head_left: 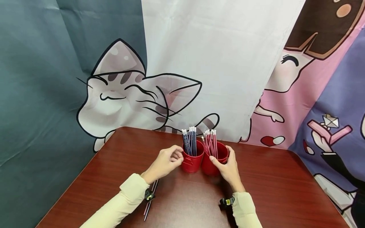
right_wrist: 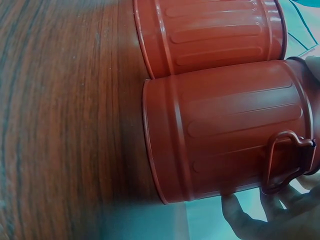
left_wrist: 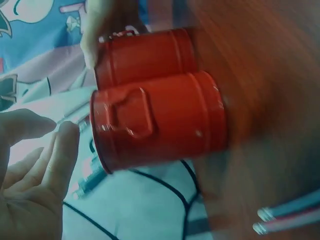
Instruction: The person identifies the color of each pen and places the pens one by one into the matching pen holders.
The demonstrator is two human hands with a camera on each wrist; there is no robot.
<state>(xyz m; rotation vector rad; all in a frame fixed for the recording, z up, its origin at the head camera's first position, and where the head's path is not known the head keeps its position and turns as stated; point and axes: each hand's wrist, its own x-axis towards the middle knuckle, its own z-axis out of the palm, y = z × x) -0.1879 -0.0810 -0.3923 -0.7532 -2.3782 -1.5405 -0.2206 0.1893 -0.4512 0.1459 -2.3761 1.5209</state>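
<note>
Two small red metal buckets stand side by side on the table. Dark blue pencils with white erasers fill the left bucket [head_left: 191,164]; pink pencils [head_left: 211,142] lean in the right bucket [right_wrist: 230,135]. My right hand [head_left: 230,167] holds the right bucket at its rim, thumb in front and fingers round the far side. Beside the left bucket's rim is my left hand [head_left: 168,161], its fingers loosely bent and nothing between them. In the left wrist view the left hand [left_wrist: 35,170] is apart from the left bucket's side handle [left_wrist: 132,112].
Two loose pencils [head_left: 147,210], one dark and one pinkish, lie on the brown wooden table [head_left: 273,190] below the left forearm. A cloth backdrop [head_left: 228,63] with cartoon figures hangs directly behind the table's far edge.
</note>
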